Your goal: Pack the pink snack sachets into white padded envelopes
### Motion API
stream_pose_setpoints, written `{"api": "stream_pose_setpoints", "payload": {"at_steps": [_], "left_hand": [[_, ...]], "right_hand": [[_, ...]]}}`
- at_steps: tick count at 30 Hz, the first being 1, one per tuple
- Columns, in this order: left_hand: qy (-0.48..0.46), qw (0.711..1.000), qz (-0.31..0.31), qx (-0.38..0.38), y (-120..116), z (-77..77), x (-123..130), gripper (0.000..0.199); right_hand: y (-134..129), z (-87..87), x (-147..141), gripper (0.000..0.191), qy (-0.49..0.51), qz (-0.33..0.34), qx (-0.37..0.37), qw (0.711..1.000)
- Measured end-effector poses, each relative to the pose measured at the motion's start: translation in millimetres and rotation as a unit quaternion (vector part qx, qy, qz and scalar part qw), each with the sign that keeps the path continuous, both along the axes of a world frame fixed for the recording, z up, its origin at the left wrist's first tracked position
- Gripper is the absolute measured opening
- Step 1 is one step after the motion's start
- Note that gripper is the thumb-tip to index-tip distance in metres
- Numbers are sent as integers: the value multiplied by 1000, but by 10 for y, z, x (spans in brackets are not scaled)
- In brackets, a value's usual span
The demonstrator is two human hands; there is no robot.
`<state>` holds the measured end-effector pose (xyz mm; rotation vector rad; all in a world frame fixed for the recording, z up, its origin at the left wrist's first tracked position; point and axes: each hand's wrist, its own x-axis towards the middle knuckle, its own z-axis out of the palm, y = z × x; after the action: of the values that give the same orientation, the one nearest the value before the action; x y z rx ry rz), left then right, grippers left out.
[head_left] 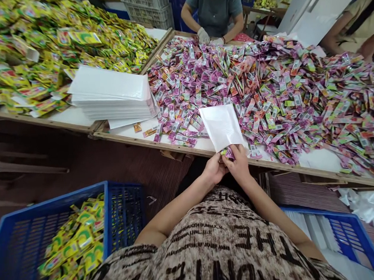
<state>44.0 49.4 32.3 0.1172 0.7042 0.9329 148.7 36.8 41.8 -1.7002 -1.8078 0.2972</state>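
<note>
At the table's near edge, my left hand [215, 168] and my right hand [239, 164] are close together, fingers closed around several small purple-and-green sachets [228, 153]. Most of the sachets are hidden by the fingers. A flat white plastic bag [222, 124] lies just beyond, its near end touching my right fingers. Whether any sachets are inside the bag, I cannot tell. Past it spreads a big heap of purple, pink and green sachets [199, 71]. To the left of the bag is a stack of white bags [110, 87].
Yellow packets [46, 43] are heaped on the left table, and more fill a blue crate [106, 218] on the floor. Another blue crate [352, 227] at lower right holds white bags. A co-worker's gloved hand [203, 35] is across the table; another person is at right.
</note>
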Motion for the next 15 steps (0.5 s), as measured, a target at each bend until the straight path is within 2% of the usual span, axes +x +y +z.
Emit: {"api": "stream_pose_setpoints", "payload": {"at_steps": [2, 3, 8, 10, 12, 15], "left_hand": [[42, 996, 66, 48, -86, -61, 73, 19], [58, 992, 83, 70, -120, -85, 92, 20], [99, 990, 65, 73, -156, -126, -28, 22], [109, 990, 55, 70, -128, -121, -100, 25], [114, 989, 44, 78, -107, -120, -133, 29], [100, 990, 10, 95, -111, -137, -121, 29]], "right_hand": [[-9, -18, -89, 35, -7, -67, 14, 998], [-7, -18, -124, 35, -11, -68, 11, 998], [33, 36, -124, 41, -39, 81, -30, 995], [57, 36, -122, 42, 24, 68, -40, 997], [99, -3, -164, 40, 146, 12, -51, 988], [197, -106, -267, 34, 326, -80, -59, 940]]}}
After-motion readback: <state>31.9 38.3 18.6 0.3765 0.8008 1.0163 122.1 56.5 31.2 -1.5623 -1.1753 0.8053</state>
